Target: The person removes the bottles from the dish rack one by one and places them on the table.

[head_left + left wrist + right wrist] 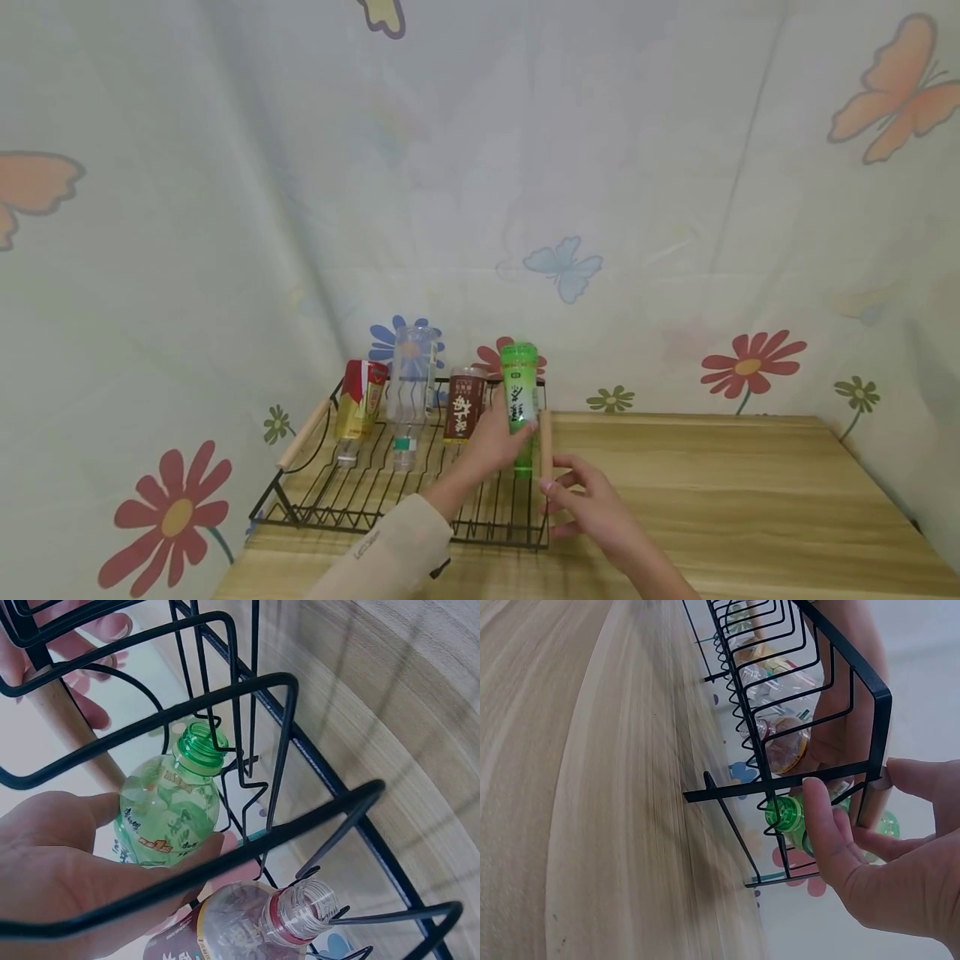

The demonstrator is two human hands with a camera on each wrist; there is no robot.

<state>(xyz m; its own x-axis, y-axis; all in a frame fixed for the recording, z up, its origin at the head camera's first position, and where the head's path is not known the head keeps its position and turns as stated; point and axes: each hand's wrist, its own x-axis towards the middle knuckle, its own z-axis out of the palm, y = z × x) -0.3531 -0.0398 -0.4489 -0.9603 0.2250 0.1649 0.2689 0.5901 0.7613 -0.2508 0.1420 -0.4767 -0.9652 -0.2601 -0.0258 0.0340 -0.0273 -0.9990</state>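
A black wire rack (879, 735) with wooden side handles (546, 442) holds several upturned plastic bottles. My left hand (491, 437) grips a green-labelled bottle (519, 375) at the rack's right end, its neck (201, 746) pointing down among the wires. Thumb and fingers of my right hand (596, 508) pinch the rack's right side by the wooden handle and front corner. Just left of the green bottle is a brown-labelled bottle (465, 400), partly behind the left hand. Farther left are a tall clear bottle (411, 375) and a red and gold bottle (362, 400).
The rack stands on a wood-grain table (712, 492), toward its left side. Behind and to the left hangs a pale curtain (637, 208) printed with flowers and butterflies. The table surface extends right of the rack.
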